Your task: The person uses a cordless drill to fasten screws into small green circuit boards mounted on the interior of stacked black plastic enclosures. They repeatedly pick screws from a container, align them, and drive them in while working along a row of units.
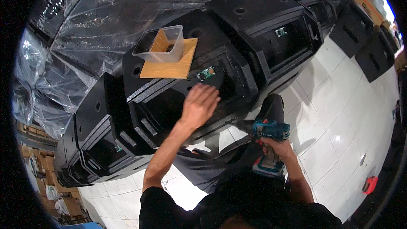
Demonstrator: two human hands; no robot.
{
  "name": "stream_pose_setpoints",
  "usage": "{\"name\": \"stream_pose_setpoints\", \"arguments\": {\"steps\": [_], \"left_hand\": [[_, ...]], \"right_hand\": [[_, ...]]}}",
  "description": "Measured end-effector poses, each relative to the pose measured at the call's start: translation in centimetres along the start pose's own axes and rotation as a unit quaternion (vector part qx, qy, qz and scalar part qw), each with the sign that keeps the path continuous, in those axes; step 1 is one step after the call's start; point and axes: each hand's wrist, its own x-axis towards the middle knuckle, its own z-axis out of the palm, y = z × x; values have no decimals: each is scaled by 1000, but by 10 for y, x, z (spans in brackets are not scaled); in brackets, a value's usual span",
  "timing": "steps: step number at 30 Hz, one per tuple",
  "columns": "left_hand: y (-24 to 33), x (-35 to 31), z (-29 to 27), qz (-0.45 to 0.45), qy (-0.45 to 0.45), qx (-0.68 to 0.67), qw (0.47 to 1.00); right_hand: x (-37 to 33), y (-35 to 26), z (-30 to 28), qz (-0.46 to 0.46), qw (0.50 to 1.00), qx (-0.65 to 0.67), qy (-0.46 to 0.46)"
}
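Note:
My left hand (200, 105) reaches over the recess of a black speaker cabinet (248, 78), its fingers stretched out and no object visible in them. Just beyond the fingertips lies a small green circuit board (207, 74) inside that recess. In my right hand (275, 147) is a teal and black cordless drill (271, 131), gripped by the handle, its nose pointing left toward the cabinet's near edge. On top of the cabinet a clear plastic tub (168, 57) rests on a wooden board (165, 72); small dark bits lie inside the tub.
More black cabinets stand in a row, one (99, 138) to the left and another (280, 42) to the right, each with a small board inside. Plastic sheeting (140, 12) covers things behind. A red object (370, 185) lies on the white tiled floor (335, 144).

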Motion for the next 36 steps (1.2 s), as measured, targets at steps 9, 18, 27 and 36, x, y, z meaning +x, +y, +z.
{"name": "stream_pose_setpoints", "arguments": {"steps": [9, 18, 27, 36], "left_hand": [[-160, 100, -132, -319, -51, 49, 945], [-288, 89, -131, -369, -271, 31, 889], [-275, 94, -101, -296, -315, 153, 889], [-277, 94, -96, -278, -304, 155, 898]], "right_hand": [[12, 57, -65, 80, 994, 72, 23], [14, 69, -75, 122, 981, 151, 18], [17, 71, -87, 124, 981, 145, 27], [20, 69, -87, 129, 979, 150, 42]]}}
